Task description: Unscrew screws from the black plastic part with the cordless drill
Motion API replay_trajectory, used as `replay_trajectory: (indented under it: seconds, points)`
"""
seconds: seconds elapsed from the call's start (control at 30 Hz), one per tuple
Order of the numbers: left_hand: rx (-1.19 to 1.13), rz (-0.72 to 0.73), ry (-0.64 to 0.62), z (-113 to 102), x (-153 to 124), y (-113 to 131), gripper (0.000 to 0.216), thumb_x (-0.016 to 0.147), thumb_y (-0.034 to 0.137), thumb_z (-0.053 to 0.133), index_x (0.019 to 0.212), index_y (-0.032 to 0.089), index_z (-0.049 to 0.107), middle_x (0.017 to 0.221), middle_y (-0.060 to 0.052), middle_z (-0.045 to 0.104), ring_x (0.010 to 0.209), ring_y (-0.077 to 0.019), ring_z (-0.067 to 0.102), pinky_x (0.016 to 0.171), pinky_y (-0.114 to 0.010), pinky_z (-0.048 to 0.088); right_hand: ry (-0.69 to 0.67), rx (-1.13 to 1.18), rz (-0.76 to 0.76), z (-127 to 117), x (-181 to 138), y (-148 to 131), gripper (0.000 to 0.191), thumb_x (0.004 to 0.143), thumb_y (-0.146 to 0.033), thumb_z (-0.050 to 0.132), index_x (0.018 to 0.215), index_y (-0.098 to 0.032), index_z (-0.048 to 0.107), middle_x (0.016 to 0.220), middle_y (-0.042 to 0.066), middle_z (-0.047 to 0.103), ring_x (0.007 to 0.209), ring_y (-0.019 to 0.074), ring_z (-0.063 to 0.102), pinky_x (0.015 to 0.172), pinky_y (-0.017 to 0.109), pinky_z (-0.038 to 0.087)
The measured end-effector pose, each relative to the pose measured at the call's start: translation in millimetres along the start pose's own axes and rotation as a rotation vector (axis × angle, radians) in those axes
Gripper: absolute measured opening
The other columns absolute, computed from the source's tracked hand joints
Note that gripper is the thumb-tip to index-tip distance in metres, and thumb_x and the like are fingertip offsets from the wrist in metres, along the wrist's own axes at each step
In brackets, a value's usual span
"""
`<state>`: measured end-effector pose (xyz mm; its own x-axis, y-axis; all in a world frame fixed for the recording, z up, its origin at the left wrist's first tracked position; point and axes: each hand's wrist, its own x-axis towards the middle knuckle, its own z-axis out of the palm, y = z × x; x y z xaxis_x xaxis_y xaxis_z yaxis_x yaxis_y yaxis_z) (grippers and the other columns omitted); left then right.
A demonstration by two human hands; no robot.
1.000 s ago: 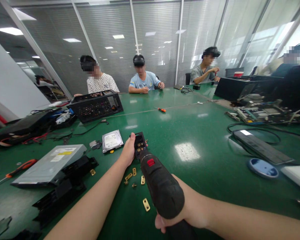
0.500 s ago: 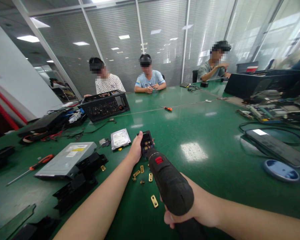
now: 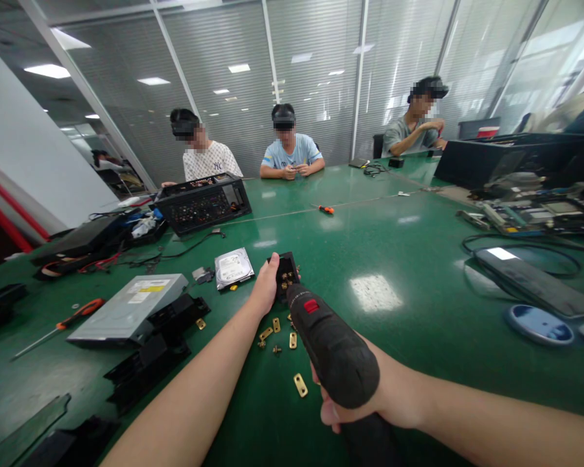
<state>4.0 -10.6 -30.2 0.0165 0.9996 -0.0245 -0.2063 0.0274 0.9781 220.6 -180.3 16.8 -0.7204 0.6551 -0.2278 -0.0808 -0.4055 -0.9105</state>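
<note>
My left hand [image 3: 267, 283] is closed round a small black box-like part [image 3: 287, 264] with brass-coloured pieces inside. A black power drill [image 3: 333, 347] with a red switch on top fills my right hand [image 3: 365, 395], its fingers wrapped round the handle. The drill's front end points at the box-like part and hides its near edge; I cannot tell whether the tip touches anything. Loose brass plates [image 3: 300, 385] and small screws [image 3: 277, 350] lie on the green table below the part. A hard drive [image 3: 233, 268] rests just left of my left hand.
On the left are a silver optical drive [image 3: 131, 308], an orange-handled screwdriver [image 3: 80, 312] and black plastic pieces [image 3: 148, 366]. A black computer case [image 3: 204, 204] stands further back. Circuit boards [image 3: 540, 211] and a blue round object [image 3: 540, 324] lie right. Several people sit around the table.
Both hands keep their holds, with the drill still aimed at the black part. The drill's body has shifted very slightly, and the whole view has moved a little.
</note>
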Motion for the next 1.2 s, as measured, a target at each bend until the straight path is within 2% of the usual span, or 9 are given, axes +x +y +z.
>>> replay_trajectory:
  seconds: [0.1,0.33,0.57,0.83,1.07,1.2]
  points:
    - [-0.011,0.002,0.019,1.3,0.5,0.2,0.063,0.095,0.078,0.065,0.107,0.016,0.068,0.085,-0.012,0.079,0.08,-0.0293,0.08,0.069,-0.036,0.063,-0.012,0.025,-0.003,-0.7,0.4,1.3,0.065,0.045,-0.044,0.109,0.083,-0.017,0.064,0.071,-0.005,0.067,0.062,0.0145,0.066,0.059,0.029,0.057]
    - [-0.032,-0.029,0.017,0.5,2.0,-2.7,0.061,0.099,0.076,0.062,0.108,0.016,0.07,0.089,-0.014,0.08,0.081,-0.0297,0.08,0.071,-0.038,0.063,-0.035,0.078,-0.031,-1.2,-0.1,3.3,0.056,0.051,-0.036,0.109,0.083,-0.017,0.068,0.07,-0.005,0.068,0.062,0.0139,0.067,0.059,0.027,0.057]
    - [-0.03,-0.051,0.029,2.5,-0.3,0.8,0.059,0.103,0.073,0.057,0.11,0.016,0.069,0.089,-0.014,0.081,0.076,-0.0277,0.079,0.067,-0.036,0.062,-0.014,0.054,-0.035,-0.7,-1.2,2.9,0.056,0.053,-0.04,0.106,0.084,-0.017,0.067,0.072,-0.004,0.065,0.063,0.0152,0.067,0.058,0.028,0.055]
    - [-0.039,-0.035,0.019,3.3,-0.4,0.3,0.062,0.1,0.076,0.06,0.109,0.015,0.069,0.087,-0.014,0.08,0.078,-0.0283,0.079,0.07,-0.036,0.063,-0.031,-0.025,-0.056,-0.4,-3.6,-1.9,0.06,0.058,-0.053,0.104,0.085,-0.018,0.064,0.074,-0.003,0.064,0.066,0.0161,0.065,0.062,0.031,0.053]
    - [-0.028,-0.014,0.02,2.7,0.7,-2.3,0.063,0.098,0.078,0.062,0.108,0.016,0.068,0.087,-0.013,0.08,0.079,-0.0279,0.08,0.074,-0.038,0.064,-0.027,-0.026,-0.048,-0.9,-3.1,-1.5,0.059,0.056,-0.052,0.105,0.083,-0.017,0.065,0.072,-0.002,0.066,0.063,0.0165,0.066,0.061,0.032,0.055]
    - [-0.017,0.004,0.002,2.9,0.8,-2.8,0.064,0.098,0.079,0.06,0.107,0.017,0.068,0.086,-0.012,0.08,0.078,-0.0271,0.08,0.071,-0.036,0.063,-0.016,-0.038,-0.081,-0.7,-2.5,-2.7,0.055,0.055,-0.047,0.104,0.08,-0.017,0.066,0.071,-0.002,0.066,0.063,0.017,0.066,0.059,0.03,0.053]
